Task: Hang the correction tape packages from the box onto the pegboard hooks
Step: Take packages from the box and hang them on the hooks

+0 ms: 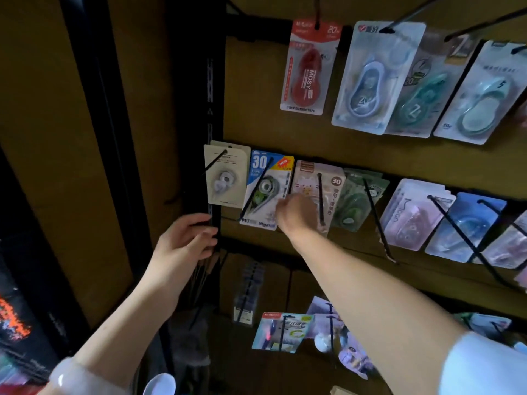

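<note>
Correction tape packages hang in rows on black pegboard hooks. In the middle row a beige package [225, 173] hangs on the leftmost hook, then a blue-white "30" package [266, 178], then a pink "30" package [328, 189]. My left hand [185, 240] is low beside the black upright, fingers curled round a thin stack of dark-edged packages [204, 270] seen edge-on. My right hand [293, 213] reaches to the board between the blue-white and pink packages. It is blurred, and its fingers are hidden behind its back.
A red "MOSY" package [309, 69] and pale blue ones [373, 78] hang in the top row. Long bare hook rods [377, 220] jut out of the middle row on the right. More packages [282, 332] hang in the bottom row. A black upright post [212, 109] borders the board on the left.
</note>
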`<state>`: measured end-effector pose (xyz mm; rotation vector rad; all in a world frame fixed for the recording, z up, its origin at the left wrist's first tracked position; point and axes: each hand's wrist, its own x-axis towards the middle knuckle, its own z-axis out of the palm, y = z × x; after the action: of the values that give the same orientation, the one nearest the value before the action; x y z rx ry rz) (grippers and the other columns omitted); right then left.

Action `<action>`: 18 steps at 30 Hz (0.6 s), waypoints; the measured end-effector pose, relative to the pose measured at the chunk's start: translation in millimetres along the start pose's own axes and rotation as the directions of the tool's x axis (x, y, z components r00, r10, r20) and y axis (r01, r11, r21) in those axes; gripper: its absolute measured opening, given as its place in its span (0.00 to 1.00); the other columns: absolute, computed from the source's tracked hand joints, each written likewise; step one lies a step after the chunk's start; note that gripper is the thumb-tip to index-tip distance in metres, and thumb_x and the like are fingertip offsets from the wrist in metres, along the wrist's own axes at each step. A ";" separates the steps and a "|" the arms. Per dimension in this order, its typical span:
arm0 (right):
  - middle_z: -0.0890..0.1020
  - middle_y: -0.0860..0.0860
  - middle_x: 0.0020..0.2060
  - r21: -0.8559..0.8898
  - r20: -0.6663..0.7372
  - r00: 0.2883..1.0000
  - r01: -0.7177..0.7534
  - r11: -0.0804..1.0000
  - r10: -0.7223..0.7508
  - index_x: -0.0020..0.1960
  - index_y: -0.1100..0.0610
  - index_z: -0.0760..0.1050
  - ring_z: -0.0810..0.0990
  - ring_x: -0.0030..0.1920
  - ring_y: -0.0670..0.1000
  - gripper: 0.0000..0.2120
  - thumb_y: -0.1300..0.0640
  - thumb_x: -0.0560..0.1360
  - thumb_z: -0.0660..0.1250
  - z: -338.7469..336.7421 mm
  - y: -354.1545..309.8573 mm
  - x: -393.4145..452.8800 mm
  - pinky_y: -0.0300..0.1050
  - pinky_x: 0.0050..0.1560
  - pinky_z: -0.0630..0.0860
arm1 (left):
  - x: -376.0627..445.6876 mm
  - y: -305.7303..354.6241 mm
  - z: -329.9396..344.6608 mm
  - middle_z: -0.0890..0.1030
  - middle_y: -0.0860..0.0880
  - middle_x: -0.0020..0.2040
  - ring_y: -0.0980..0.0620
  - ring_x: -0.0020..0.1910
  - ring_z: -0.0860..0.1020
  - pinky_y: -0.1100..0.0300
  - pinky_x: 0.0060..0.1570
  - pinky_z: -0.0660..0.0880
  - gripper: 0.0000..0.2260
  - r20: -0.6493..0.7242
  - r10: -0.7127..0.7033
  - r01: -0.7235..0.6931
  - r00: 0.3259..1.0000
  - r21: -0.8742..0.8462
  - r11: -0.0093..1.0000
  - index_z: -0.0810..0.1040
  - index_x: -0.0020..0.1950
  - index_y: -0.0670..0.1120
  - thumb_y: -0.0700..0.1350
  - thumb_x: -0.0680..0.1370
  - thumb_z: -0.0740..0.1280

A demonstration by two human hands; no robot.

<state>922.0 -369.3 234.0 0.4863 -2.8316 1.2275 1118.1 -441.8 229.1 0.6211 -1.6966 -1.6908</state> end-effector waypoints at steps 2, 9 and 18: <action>0.75 0.58 0.61 0.029 0.001 0.999 -0.044 0.999 0.044 0.64 0.62 0.70 0.75 0.61 0.56 0.19 0.50 0.80 0.54 6.5 -3.5 11.1 0.45 0.58 0.73 | 5.4 3.2 1.4 0.82 0.47 0.48 0.52 0.48 0.81 0.58 0.51 0.77 0.10 0.008 0.008 -0.008 1.000 -0.002 1.000 0.77 0.53 0.49 0.36 0.79 0.61; 0.82 0.58 0.47 0.222 0.433 0.877 -0.327 0.918 0.208 0.67 0.60 0.65 0.78 0.33 0.49 0.23 0.47 0.78 0.60 -10.2 24.8 -10.8 0.39 0.30 0.77 | -2.7 -3.5 5.1 0.82 0.48 0.48 0.54 0.47 0.80 0.61 0.49 0.78 0.11 0.032 0.014 -0.016 0.999 0.079 0.997 0.76 0.51 0.52 0.36 0.79 0.60; 0.75 0.49 0.29 -0.211 0.724 0.689 0.171 0.962 0.036 0.34 0.51 0.70 0.73 0.28 0.46 0.14 0.56 0.78 0.60 -82.8 127.6 -108.9 0.37 0.29 0.70 | -67.5 -36.8 49.8 0.78 0.47 0.46 0.55 0.45 0.77 0.75 0.44 0.72 0.14 0.353 0.112 -0.263 0.929 0.416 0.871 0.74 0.60 0.42 0.33 0.75 0.64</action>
<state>980.0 -198.2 185.7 1.3051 -3.4750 0.7003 1122.9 -360.6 187.0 0.3752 -2.3428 -1.3018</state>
